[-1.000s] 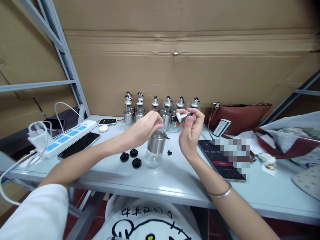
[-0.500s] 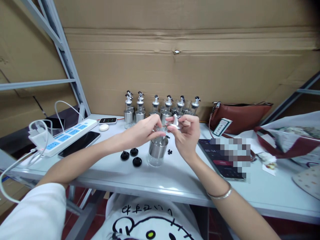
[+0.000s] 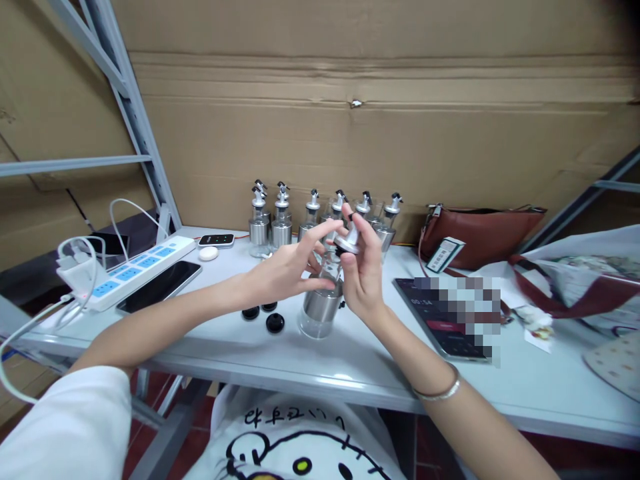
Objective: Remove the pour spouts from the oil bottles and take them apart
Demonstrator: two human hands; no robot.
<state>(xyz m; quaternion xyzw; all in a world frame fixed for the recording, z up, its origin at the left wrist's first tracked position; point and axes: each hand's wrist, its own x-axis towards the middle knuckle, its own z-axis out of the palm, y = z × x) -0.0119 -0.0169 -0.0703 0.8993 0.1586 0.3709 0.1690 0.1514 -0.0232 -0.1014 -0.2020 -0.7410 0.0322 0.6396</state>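
In front of me an oil bottle (image 3: 321, 308) of clear glass with a steel band stands slightly tilted on the table. My left hand (image 3: 293, 268) grips it by the neck, thumb on the near side and index finger stretched over toward the top. A silver pourer spout (image 3: 349, 241) with a black base is at the bottle's mouth, leaning to the right. My right hand (image 3: 367, 270) holds this spout between thumb and fingers. Whether the spout sits inside the neck is hard to see. Black round caps (image 3: 275, 323) lie left of the bottle, partly behind my left wrist.
Several oil bottles (image 3: 259, 230) with spouts stand along the cardboard wall. A white power strip (image 3: 135, 270) and a dark phone (image 3: 163, 287) lie at left. To the right are a tablet-like device (image 3: 435, 320), a brown bag (image 3: 480, 233) and a plastic bag (image 3: 595, 280).
The spout has moved down and left to the bottle's mouth, its black base now showing. The bottle leans more to the right. My left index finger has stretched out toward the spout.
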